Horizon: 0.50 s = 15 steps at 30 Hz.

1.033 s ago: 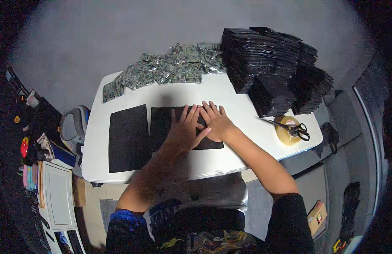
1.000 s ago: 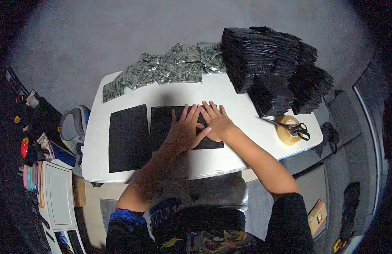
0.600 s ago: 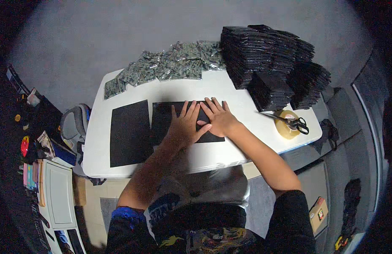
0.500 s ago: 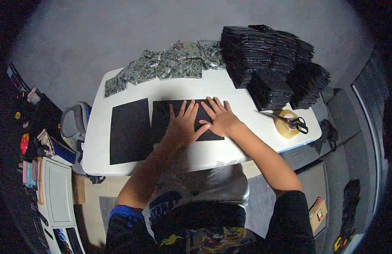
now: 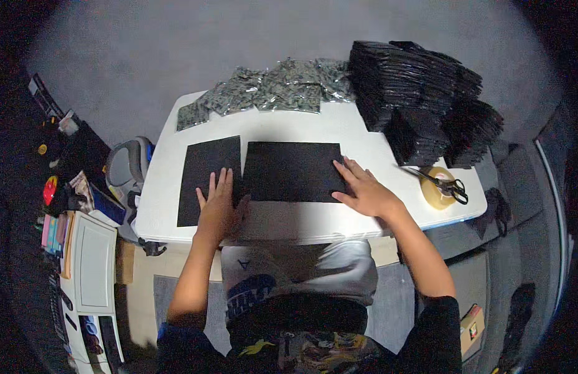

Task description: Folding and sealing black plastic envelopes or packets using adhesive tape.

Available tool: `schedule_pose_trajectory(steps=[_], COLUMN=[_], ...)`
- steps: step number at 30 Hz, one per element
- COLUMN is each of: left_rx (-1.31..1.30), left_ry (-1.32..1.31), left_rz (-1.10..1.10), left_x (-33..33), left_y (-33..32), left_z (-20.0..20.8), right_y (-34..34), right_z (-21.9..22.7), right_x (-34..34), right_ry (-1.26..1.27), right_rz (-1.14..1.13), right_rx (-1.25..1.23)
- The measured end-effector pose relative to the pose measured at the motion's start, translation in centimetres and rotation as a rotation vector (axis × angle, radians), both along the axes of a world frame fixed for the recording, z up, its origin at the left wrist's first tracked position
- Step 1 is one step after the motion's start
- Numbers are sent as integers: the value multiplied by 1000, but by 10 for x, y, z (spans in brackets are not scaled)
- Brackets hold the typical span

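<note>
Two flat, matte black sheets lie side by side on the white table. The left sheet stands lengthwise, and the right sheet lies crosswise with its top face uncovered. My left hand rests, fingers spread, over the lower right part of the left sheet; its thumb points toward the right sheet's lower left corner. At the right sheet's right edge is my right hand, also spread, fingertips touching that edge. Neither hand grips anything. Whether each black piece is one layer or several I cannot make out.
Clear-wrapped camouflage-patterned packets line the table's far edge. Tall stacks of shiny black packets fill the far right corner. Black-handled scissors lie over a roll of clear tape at the right. A grey chair stands left of the white table.
My hands have moved apart from the middle of the right sheet, the left one onto the left sheet, the right one to the right sheet's edge. The whole view has shifted slightly.
</note>
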State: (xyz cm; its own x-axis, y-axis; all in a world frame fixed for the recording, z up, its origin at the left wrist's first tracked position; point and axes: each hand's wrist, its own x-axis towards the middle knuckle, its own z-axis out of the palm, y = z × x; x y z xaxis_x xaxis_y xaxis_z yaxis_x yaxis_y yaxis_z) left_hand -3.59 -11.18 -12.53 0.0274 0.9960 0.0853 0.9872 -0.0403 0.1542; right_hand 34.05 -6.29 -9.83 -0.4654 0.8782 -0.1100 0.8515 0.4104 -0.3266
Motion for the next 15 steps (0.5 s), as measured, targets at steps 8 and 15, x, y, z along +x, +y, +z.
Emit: schedule_pose_trajectory(steps=[8, 15], left_rx=[-6, 109], left_ry=[28, -26], left_rz=[-160, -336], left_x=[-62, -47], left_y=[-4, 34], left_z=[8, 26], right_y=[-2, -10], right_z=[-17, 10], right_x=[-10, -42], right_ry=[-125, -239], right_rz=[-13, -93], right_rx=[24, -44])
